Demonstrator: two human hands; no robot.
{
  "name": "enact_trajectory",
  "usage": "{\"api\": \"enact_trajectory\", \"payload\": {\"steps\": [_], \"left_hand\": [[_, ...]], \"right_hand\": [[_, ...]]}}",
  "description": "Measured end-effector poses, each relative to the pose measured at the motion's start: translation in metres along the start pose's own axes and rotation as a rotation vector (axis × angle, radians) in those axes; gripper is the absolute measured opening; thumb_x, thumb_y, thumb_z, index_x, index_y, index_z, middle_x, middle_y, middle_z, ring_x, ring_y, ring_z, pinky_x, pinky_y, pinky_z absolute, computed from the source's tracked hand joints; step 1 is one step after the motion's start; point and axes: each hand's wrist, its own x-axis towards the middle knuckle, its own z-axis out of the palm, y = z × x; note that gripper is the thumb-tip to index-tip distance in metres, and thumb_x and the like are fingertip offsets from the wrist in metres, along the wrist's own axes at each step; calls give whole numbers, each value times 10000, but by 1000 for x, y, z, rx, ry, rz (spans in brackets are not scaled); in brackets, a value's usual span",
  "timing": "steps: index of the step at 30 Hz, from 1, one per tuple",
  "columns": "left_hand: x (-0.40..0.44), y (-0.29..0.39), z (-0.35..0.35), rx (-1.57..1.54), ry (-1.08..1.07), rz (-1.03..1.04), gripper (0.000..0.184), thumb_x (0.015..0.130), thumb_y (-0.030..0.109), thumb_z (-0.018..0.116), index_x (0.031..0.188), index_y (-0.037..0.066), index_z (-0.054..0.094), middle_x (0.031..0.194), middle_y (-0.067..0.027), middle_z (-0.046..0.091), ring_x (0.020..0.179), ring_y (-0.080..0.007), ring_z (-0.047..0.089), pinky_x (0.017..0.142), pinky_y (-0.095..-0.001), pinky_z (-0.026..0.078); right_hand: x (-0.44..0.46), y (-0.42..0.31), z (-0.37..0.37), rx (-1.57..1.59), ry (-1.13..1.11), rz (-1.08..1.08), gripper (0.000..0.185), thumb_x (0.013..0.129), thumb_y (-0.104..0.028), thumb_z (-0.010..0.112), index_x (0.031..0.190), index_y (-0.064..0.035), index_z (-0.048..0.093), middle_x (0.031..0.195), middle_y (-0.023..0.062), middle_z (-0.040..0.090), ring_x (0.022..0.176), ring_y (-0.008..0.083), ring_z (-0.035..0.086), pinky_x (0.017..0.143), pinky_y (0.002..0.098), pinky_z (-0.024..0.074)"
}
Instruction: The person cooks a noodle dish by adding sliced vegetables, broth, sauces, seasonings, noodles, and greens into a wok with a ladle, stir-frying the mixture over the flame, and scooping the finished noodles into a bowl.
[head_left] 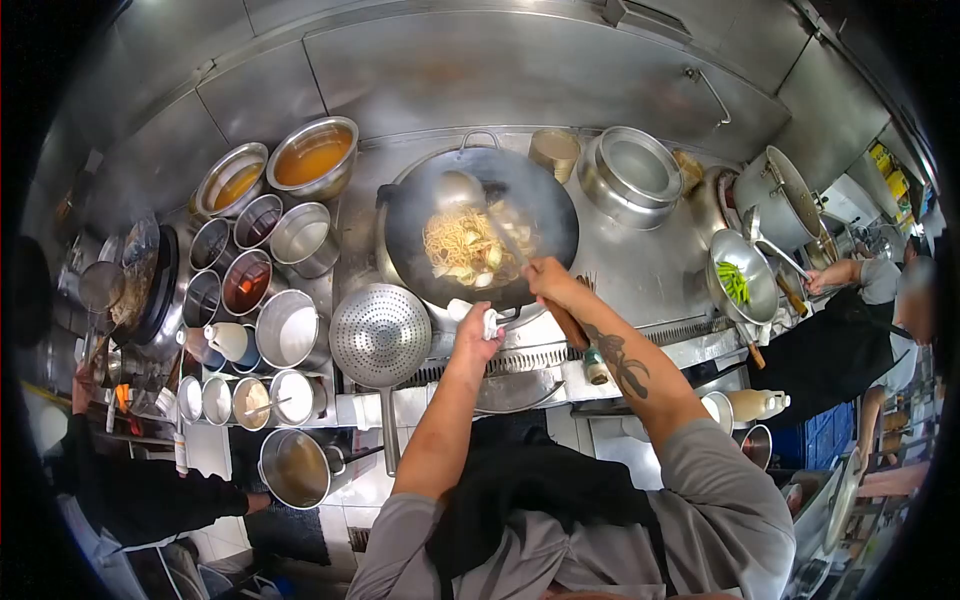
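Note:
A large black wok (405, 225) sits on the range with noodles (455, 245) and pale chunks in it, under rising steam. My left hand (476, 332) is closed around a folded white cloth (490, 322) at the wok's near rim, by its handle (509, 316). In my right hand (550, 281) is a long ladle, its wooden handle (568, 325) sticking out below my fist. The ladle's shaft slants into the wok, blurred, and its round metal bowl (459, 188) appears over the far side of the noodles.
Left stand a perforated strainer (380, 335), seasoning pots (287, 330) and two bowls of amber liquid (314, 158). A small bottle (596, 368) lies near my right forearm. At right, a co-worker's hand (830, 276) is by a pan (757, 300) of green vegetables. Another person (140, 480) stands left.

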Motion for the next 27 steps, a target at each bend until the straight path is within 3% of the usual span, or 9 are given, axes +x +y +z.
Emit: {"api": "enact_trajectory", "payload": {"steps": [1,4,6,9,14,17,21,24,27], "left_hand": [[0,2,1,6,-3,-11,96,803,205,601,842,145,537,732,-22,553,663,-178,512,491,-308,414],[15,2,-6,16,-29,-25,70,802,180,586,814,144,527,721,-29,542,647,-179,499,486,-304,407],[12,2,-6,-2,-29,-13,50,806,153,569,815,141,521,722,-33,532,639,-180,491,487,-300,407],[11,0,-6,-45,-2,-8,48,808,146,562,820,136,517,726,-33,529,638,-177,490,486,-297,402],[-53,-34,-3,-114,-120,21,51,854,166,505,849,116,516,735,-45,545,636,-191,526,447,-281,389],[-105,-48,11,-39,-42,-2,75,883,182,487,894,118,523,765,-46,559,652,-191,528,458,-278,406],[-79,-28,11,-63,-118,71,101,898,194,465,912,115,526,771,-44,557,654,-188,520,470,-283,412],[-117,-43,25,-10,-90,-25,90,888,165,454,899,108,522,769,-35,553,677,-195,525,476,-288,406],[-97,-35,26,-64,12,5,94,894,167,446,896,127,531,779,-28,563,681,-186,522,479,-282,404]], "right_hand": [[-9,1,7,42,-80,-7,210,925,-180,473,884,13,548,542,67,495,336,146,465,330,330,377],[-86,-33,-22,-41,-196,-113,188,914,-160,479,904,10,559,588,127,554,415,240,539,417,379,441],[-90,27,-30,-376,-4,-616,185,908,-152,467,955,11,543,658,198,591,580,352,595,562,435,486],[-144,-7,-67,-631,-101,-272,222,900,-150,456,1024,31,489,724,245,595,721,420,583,690,474,478],[-154,20,-64,-889,110,-406,162,876,-118,472,970,13,455,680,185,593,639,344,620,551,436,502],[-165,16,-75,-918,154,-544,187,872,-126,486,993,16,467,664,169,581,636,320,623,542,418,506],[-204,-12,-90,-835,-6,-549,231,866,-136,503,1043,10,481,710,193,593,659,351,612,589,445,491],[-224,-22,-120,-621,-219,-539,235,881,-175,493,1074,-42,485,772,212,599,763,412,583,691,496,437],[-228,-42,-129,-624,-347,-452,231,886,-185,499,1066,-42,489,791,209,604,765,416,581,683,497,440]]}}
